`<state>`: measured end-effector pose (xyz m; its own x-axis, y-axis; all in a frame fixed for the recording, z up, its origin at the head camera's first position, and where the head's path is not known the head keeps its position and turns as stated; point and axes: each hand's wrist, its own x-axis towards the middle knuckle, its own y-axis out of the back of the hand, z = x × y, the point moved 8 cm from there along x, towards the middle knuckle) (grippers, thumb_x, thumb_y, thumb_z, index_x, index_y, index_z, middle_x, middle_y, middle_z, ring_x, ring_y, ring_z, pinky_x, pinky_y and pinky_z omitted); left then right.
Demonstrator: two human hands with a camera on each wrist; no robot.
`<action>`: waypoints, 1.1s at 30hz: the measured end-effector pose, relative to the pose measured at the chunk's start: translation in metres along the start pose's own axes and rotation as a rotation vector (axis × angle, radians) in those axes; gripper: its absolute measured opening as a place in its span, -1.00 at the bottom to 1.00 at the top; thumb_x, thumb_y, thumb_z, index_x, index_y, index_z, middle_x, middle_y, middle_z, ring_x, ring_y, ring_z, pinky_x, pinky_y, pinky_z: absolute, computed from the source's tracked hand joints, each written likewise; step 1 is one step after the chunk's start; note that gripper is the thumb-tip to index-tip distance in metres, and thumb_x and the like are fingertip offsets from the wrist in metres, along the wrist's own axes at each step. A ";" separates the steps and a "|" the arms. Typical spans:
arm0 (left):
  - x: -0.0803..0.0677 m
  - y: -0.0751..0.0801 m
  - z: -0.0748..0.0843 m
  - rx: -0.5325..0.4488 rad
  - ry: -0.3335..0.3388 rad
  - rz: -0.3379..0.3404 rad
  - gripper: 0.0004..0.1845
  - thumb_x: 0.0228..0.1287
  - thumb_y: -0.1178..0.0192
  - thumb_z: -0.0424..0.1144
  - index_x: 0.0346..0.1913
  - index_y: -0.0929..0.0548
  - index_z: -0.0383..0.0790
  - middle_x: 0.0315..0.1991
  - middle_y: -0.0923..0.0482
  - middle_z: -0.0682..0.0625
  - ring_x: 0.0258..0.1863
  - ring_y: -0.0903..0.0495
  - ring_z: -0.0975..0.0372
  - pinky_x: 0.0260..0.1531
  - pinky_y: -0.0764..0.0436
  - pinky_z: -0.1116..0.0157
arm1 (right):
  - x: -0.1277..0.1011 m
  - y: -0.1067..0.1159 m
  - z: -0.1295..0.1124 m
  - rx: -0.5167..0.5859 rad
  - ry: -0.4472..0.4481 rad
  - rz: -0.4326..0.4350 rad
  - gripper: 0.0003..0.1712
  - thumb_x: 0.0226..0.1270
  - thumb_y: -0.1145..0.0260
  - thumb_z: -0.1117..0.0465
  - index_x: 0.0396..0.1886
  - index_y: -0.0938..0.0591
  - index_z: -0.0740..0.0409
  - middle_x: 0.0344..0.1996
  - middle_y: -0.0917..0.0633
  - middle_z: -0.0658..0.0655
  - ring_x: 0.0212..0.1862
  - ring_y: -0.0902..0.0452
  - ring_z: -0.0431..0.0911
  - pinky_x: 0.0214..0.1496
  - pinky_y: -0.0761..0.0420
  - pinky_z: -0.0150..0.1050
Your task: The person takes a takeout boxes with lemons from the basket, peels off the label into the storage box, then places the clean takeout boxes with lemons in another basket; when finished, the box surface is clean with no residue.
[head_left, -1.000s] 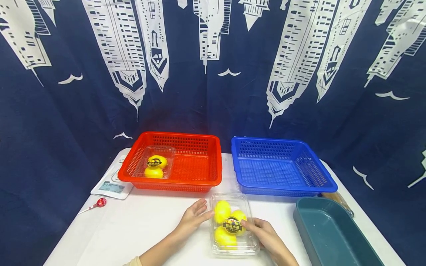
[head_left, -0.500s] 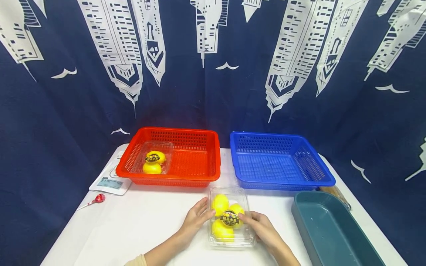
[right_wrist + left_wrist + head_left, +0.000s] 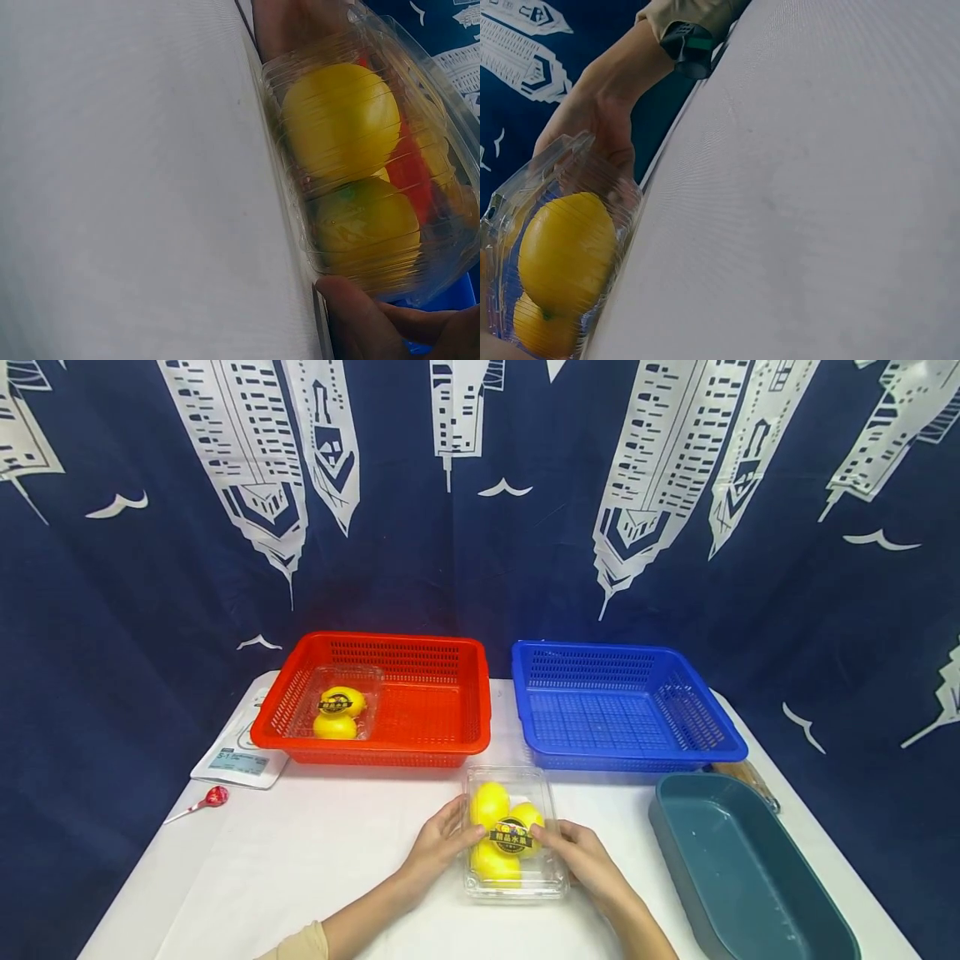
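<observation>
Head view showed left hand [image 3: 441, 843] and right hand [image 3: 581, 858] gripping the lemon clamshell [image 3: 512, 835] from both sides; squeezing might pop its lid.

Bright, even light with faint shadows; head view bends at its edges, wrist views blur close up.

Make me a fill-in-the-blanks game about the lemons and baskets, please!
1. Both hands, left hand and right hand, hold a clear box of ____ lemons.
2. The other lemon box sits in the ____ basket.
3. The ____ basket has nothing in it.
4. The lollipop lies on the white ____.

Missing words: yellow; red; blue; table
</observation>
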<state>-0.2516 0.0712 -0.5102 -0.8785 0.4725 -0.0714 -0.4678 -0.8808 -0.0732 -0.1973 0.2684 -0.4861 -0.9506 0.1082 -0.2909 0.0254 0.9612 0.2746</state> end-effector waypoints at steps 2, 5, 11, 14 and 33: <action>0.000 -0.001 0.001 -0.006 -0.002 -0.002 -0.11 0.30 -0.22 -0.07 0.50 -0.01 -0.42 0.52 0.04 -0.34 0.52 0.01 -0.18 0.49 -0.05 -0.05 | 0.000 0.001 0.000 -0.008 0.006 0.012 -0.24 0.29 -0.28 -0.09 0.20 -0.46 0.49 0.03 -0.65 0.32 -0.12 -0.60 -0.06 -0.12 -0.69 -0.15; -0.001 -0.001 0.001 -0.007 -0.002 -0.001 -0.12 0.31 -0.21 -0.09 0.50 -0.01 -0.42 0.52 0.04 -0.34 0.52 0.01 -0.18 0.48 -0.06 -0.04 | 0.000 0.001 0.001 -0.003 0.009 0.016 -0.25 0.29 -0.28 -0.08 0.21 -0.47 0.48 0.02 -0.65 0.29 -0.14 -0.58 -0.08 -0.15 -0.66 -0.22; -0.002 -0.001 0.002 0.005 0.006 0.008 -0.12 0.30 -0.22 -0.09 0.50 -0.02 -0.42 0.52 0.03 -0.33 0.52 0.00 -0.18 0.48 -0.07 -0.05 | -0.001 -0.001 0.000 -0.003 0.009 0.001 -0.26 0.30 -0.27 -0.08 0.20 -0.47 0.47 -0.02 -0.66 0.25 -0.16 -0.59 -0.09 -0.13 -0.68 -0.22; -0.001 -0.001 0.002 0.001 -0.002 0.005 -0.11 0.30 -0.23 -0.07 0.49 -0.02 -0.43 0.52 0.03 -0.33 0.51 0.00 -0.18 0.48 -0.07 -0.06 | -0.002 0.001 -0.003 -0.026 0.029 -0.004 -0.29 0.30 -0.28 -0.06 0.17 -0.50 0.46 -0.01 -0.66 0.26 -0.11 -0.58 -0.08 -0.05 -0.67 -0.19; -0.001 0.000 0.001 0.003 -0.001 0.005 -0.11 0.30 -0.22 -0.08 0.50 -0.02 -0.42 0.52 0.04 -0.33 0.52 0.01 -0.18 0.48 -0.07 -0.06 | -0.013 0.035 -0.063 -0.244 0.310 0.112 -0.44 0.10 -0.50 0.13 0.12 -0.63 0.17 -0.20 -0.66 0.17 -0.33 -0.54 -0.23 -0.28 -0.58 -0.43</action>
<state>-0.2503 0.0710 -0.5095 -0.8807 0.4683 -0.0706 -0.4640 -0.8831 -0.0699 -0.2034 0.2842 -0.4149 -0.9953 0.0912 0.0328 0.0952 0.8554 0.5092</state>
